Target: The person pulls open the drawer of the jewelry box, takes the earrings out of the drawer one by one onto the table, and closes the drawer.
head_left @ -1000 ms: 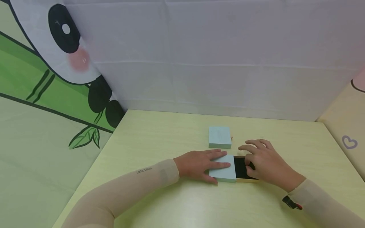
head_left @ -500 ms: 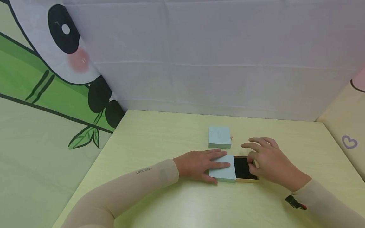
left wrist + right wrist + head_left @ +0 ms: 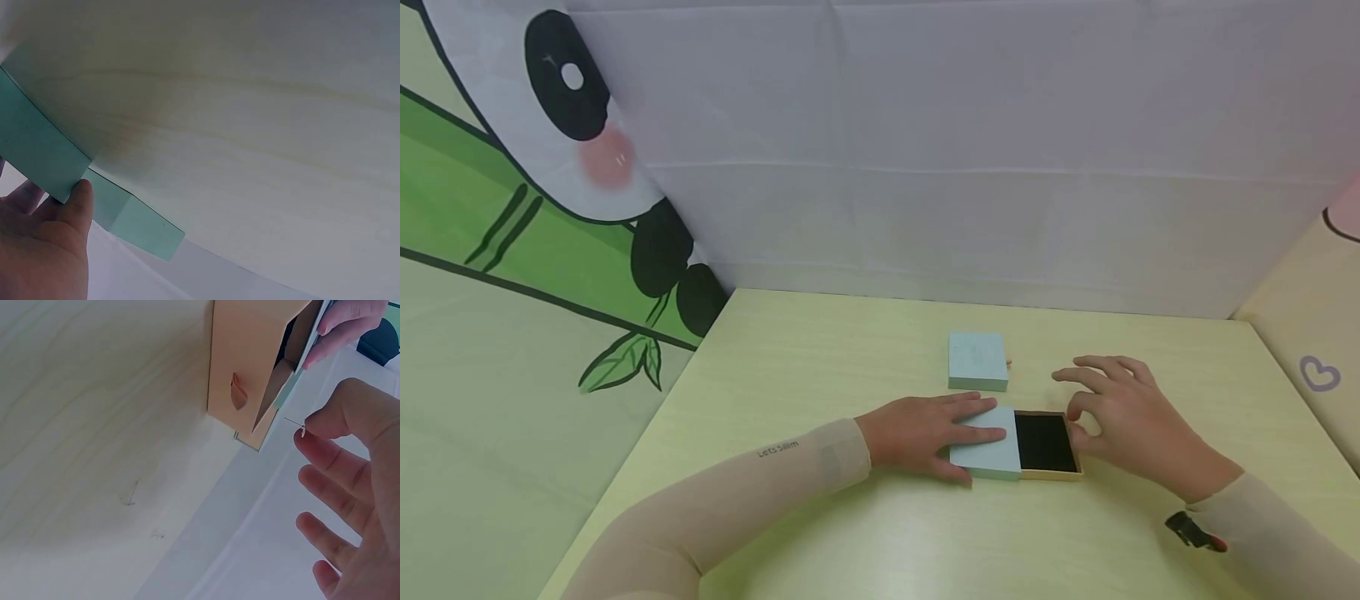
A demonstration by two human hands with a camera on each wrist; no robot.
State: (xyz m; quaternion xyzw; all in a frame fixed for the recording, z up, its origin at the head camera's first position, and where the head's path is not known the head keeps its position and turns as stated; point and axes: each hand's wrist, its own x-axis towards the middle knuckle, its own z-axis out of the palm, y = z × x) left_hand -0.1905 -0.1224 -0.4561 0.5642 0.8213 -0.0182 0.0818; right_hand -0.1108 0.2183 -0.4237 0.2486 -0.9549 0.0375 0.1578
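Note:
My left hand (image 3: 921, 435) lies with fingers spread straight over the pale blue sleeve of a small drawer box (image 3: 992, 460); its thumb touches the near side. Out of the sleeve's right end sticks a tan drawer (image 3: 1051, 476) lined with a black pad (image 3: 1047, 442). A ribbon pull tab (image 3: 239, 392) shows on the drawer's front. Beside that end is my right hand (image 3: 1123, 429). Between thumb and index finger it pinches a tiny thin pin with a pale end (image 3: 302, 429), its other fingers apart. What kind of thing the pin is, I cannot tell.
A second pale blue box (image 3: 977, 358) stands just behind the first, closed, with a small tab at its right. Both rest on a light wood-grain table (image 3: 850, 350). A white cloth wall (image 3: 925, 208) rises at the table's back edge.
My right hand has moved to the right, from over the drawer to beside its end, uncovering the black pad. The left hand and both boxes have stayed in place.

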